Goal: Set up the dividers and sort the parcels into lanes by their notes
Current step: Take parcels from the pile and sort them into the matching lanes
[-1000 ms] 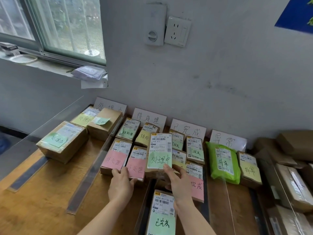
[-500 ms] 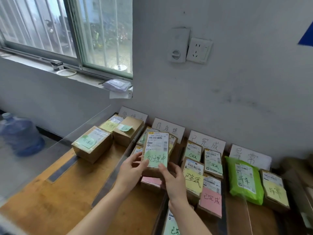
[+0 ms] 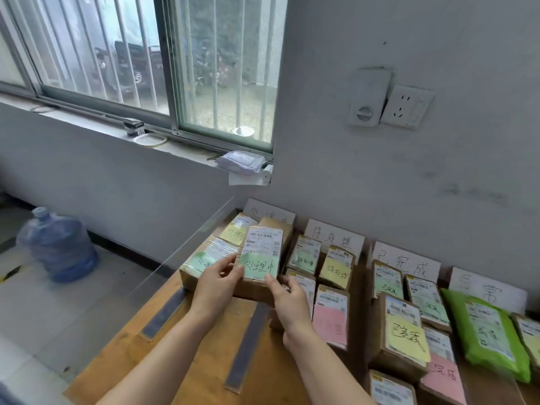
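I count four lane cards [image 3: 333, 235] against the wall beyond the grips. Three parcels lie in the first lane: a green-noted box [image 3: 201, 258] just left of the left grip [image 3: 216, 283], a yellow-noted box [image 3: 233, 232] beyond it, and a brown box [image 3: 282, 226] behind what I am holding. Right of the right grip [image 3: 289, 302] I count four second-lane parcels [image 3: 305, 254], five third-lane parcels [image 3: 404, 331], and two in the fourth lane, a green bag [image 3: 485, 328] and an edge box [image 3: 529, 334] cut off by the frame. Two grey strips [image 3: 163, 314] lie on the surface [image 3: 204, 361], one left of the left grip and one under my wrists. I can make out only one clear divider [image 3: 181, 252], standing left of the left grip. Compared with half a second ago, the held parcel [image 3: 261, 249] has travelled left, from over the second lane to in front of the first lane's card. Both grips have kept their hold, and my view has swung left, bringing the water bottle [image 3: 57, 247] fully in. The held parcel is a brown carton tilted toward me, with a white barcode label on its upper half and a green note [image 3: 260, 267] handwritten 处理中 below. The left grip pinches its left edge, thumb on the note. The right grip clasps the lower right corner, fingers curled beneath. I cannot tell whether its underside touches the boxes below.
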A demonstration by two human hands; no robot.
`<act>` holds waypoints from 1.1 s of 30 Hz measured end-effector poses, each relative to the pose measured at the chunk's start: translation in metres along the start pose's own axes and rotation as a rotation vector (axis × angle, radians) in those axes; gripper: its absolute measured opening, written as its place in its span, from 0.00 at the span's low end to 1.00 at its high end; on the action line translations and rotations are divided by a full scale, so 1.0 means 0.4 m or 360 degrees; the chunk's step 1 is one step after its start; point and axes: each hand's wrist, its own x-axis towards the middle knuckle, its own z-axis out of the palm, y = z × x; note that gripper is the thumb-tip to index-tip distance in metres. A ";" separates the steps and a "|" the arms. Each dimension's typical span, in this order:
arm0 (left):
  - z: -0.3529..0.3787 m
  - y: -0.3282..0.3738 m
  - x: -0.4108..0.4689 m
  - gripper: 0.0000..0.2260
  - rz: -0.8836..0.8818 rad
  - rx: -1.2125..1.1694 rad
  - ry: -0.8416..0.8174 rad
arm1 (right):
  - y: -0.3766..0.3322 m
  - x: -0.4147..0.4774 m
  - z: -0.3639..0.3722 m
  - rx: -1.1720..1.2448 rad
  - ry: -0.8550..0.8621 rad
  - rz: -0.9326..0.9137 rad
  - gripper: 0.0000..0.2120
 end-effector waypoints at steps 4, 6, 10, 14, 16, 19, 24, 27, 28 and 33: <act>-0.076 -0.034 0.090 0.18 -0.0036 0.0250 -0.0157 | 0.023 0.042 0.116 0.0031 0.0125 0.0132 0.11; -0.095 -0.047 0.125 0.18 -0.0013 0.0372 -0.0234 | 0.036 0.060 0.155 0.0053 0.0220 0.0196 0.11; -0.120 -0.083 0.177 0.16 0.0100 0.0767 -0.0415 | 0.071 0.088 0.207 0.0034 0.0402 0.0315 0.16; -0.140 -0.143 0.214 0.18 0.0303 0.1470 -0.0585 | 0.098 0.107 0.232 -0.0100 0.0505 0.0405 0.17; -0.141 -0.158 0.221 0.19 0.0369 0.1661 -0.0656 | 0.116 0.118 0.240 -0.0155 0.0534 0.0444 0.16; -0.142 -0.176 0.232 0.18 0.0419 0.1720 -0.0722 | 0.143 0.136 0.248 -0.0219 0.0550 0.0496 0.16; -0.149 -0.200 0.253 0.14 0.0474 0.1764 -0.0782 | 0.187 0.165 0.246 -0.0345 0.0553 0.0519 0.18; -0.150 -0.203 0.258 0.15 0.0508 0.1793 -0.0778 | 0.203 0.182 0.243 -0.0459 0.0573 0.0504 0.19; -0.150 -0.204 0.259 0.15 0.0516 0.1799 -0.0773 | 0.207 0.188 0.241 -0.0511 0.0593 0.0496 0.20; -0.152 -0.203 0.259 0.16 0.0544 0.1835 -0.0779 | 0.208 0.202 0.241 -0.0790 0.0635 0.0424 0.18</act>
